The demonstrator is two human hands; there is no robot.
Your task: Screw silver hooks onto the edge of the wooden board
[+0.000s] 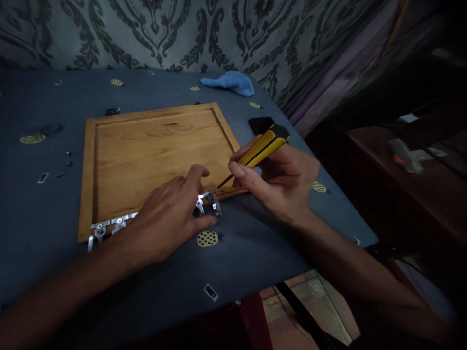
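A framed wooden board (pixel 156 146) lies on the cloth-covered table. Along its near edge runs a shiny metal hook rail (pixel 119 223) with small swivelling hooks and cross-head screws; its middle is covered by my left hand (pixel 170 209). That hand is bent around the rail, with thumb and forefinger on either side of its right-hand hooks. In my right hand (pixel 279 177) is a yellow and black screwdriver (pixel 260 148), held like a pen. Its thin shaft points down and left, the tip close to the board's near edge, just beyond the rail's right end. Whether the tip touches wood, I cannot tell.
Small screws (pixel 68 158) lie left of the board. A blue cloth (pixel 231 83) rests at the table's back, and a black flat object (pixel 260 124) sits behind my right hand. A dark object (pixel 113 111) is at the board's far edge. The table edge drops off at right.
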